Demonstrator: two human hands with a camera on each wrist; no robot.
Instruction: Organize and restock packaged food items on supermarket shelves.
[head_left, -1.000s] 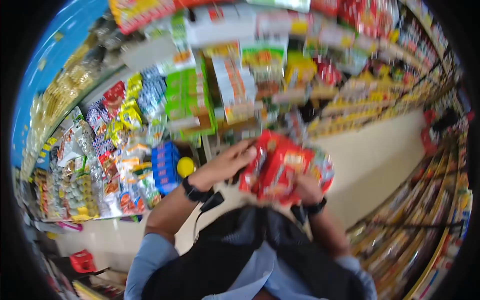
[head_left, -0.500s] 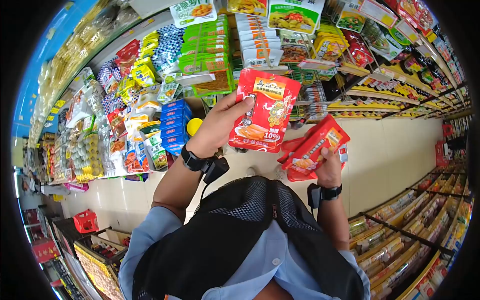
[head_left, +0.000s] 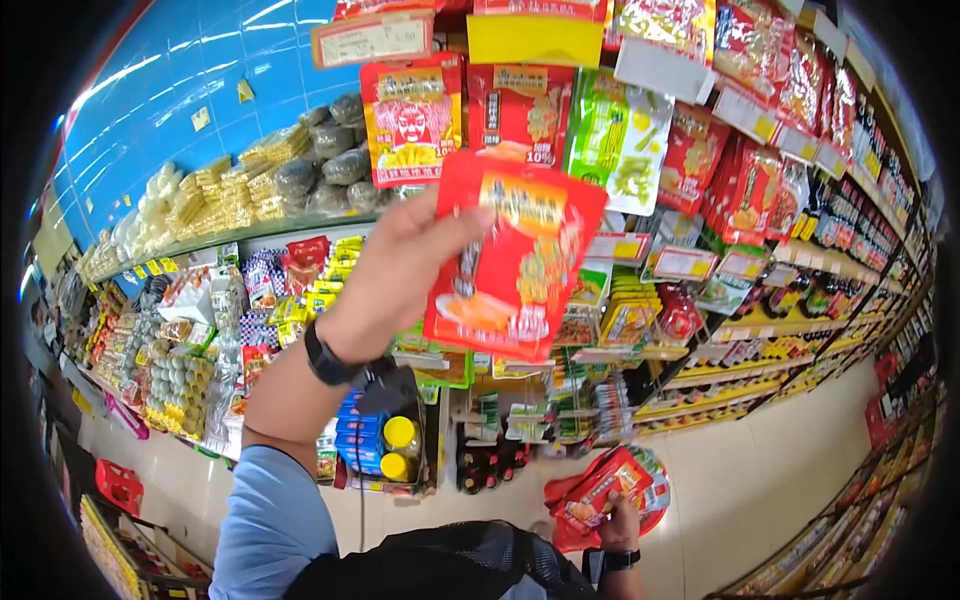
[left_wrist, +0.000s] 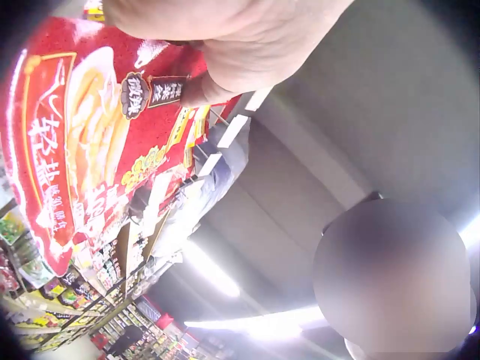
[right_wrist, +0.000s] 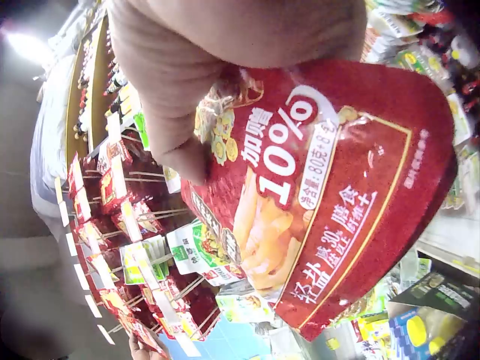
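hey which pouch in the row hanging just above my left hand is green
The green and white pouch, hanging between two mostly red pouches.

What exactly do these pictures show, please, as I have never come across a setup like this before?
There is no robot here: a person is working with bare hands in a shop. The large round picture comes from a camera worn on the head, looking forward and down. The other two come from small cameras, one on each wrist, so each gives a close view of that hand's work.

The left hand is raised, pinching one red packet in front of the display. The right hand, lower down, holds a few overlapping red packets. Behind the raised one hang more packets, including a green and white packet. Lower on the left are blue boxes, with yellow lids beside them.
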